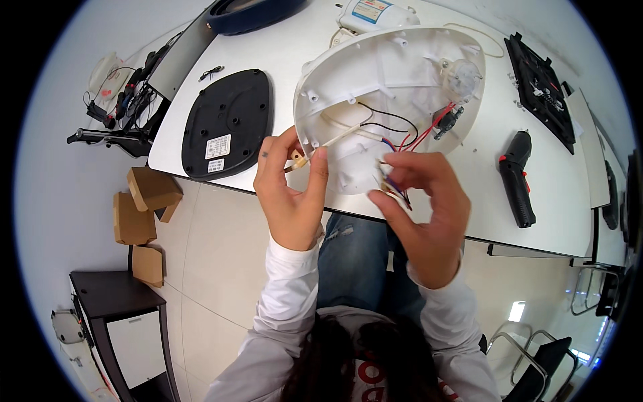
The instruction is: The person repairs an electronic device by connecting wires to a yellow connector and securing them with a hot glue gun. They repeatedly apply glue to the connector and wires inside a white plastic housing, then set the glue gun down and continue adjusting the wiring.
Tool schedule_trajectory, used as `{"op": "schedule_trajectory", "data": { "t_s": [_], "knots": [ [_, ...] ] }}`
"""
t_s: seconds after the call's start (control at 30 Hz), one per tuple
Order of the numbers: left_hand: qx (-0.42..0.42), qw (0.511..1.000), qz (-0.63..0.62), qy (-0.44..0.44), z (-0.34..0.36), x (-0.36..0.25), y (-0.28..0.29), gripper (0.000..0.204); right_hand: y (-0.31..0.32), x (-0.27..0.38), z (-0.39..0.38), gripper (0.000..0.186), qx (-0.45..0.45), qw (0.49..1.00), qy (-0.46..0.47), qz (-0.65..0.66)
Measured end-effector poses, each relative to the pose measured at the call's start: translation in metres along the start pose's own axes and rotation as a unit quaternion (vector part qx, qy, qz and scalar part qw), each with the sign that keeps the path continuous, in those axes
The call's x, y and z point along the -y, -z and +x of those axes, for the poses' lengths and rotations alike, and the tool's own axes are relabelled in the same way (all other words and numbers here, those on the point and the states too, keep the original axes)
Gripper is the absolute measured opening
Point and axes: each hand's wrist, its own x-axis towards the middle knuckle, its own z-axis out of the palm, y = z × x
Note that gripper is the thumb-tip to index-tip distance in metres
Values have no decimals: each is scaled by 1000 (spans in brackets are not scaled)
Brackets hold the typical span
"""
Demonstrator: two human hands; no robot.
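Observation:
A white plastic housing [375, 60], like a hollow open shell, rests at the table's front edge with its inside toward me. Inside it sit a clear round part [461, 79], a small dark component [447, 120], and red and black wires. My left hand [291, 194] is closed at the housing's left rim, its fingers pinching a white cable [345, 137] with a tan end. My right hand [432, 214] is closed in a pinch on several thin coloured wires [395, 181] in front of the shell. Its fingertips partly hide the wire ends.
To the left lies a black base plate [231, 124] with white labels. A black cordless screwdriver [516, 177] lies at the right, near an open black tool case [541, 90]. A white appliance part [375, 15] stands behind the housing. Cardboard boxes [137, 218] are on the floor.

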Motion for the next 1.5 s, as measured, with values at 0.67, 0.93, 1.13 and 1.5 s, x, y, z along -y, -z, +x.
{"op": "schedule_trajectory", "data": {
  "t_s": [0.67, 0.93, 1.13, 1.5],
  "knots": [
    [67, 997, -20, 30, 2, 3, 14, 31, -44, -48, 15, 32, 7, 963, 250, -96],
    [89, 996, -28, 10, 1, 4, 16, 32, -45, -48, 16, 26, -3, 977, 212, -25],
    [116, 992, -46, 7, 2, 2, 18, 37, -46, -53, 15, 23, -6, 977, 215, 16],
    [137, 988, -75, -20, 1, 3, 20, 43, -44, -56, 16, 28, -2, 960, 277, -46]
  ]
}}
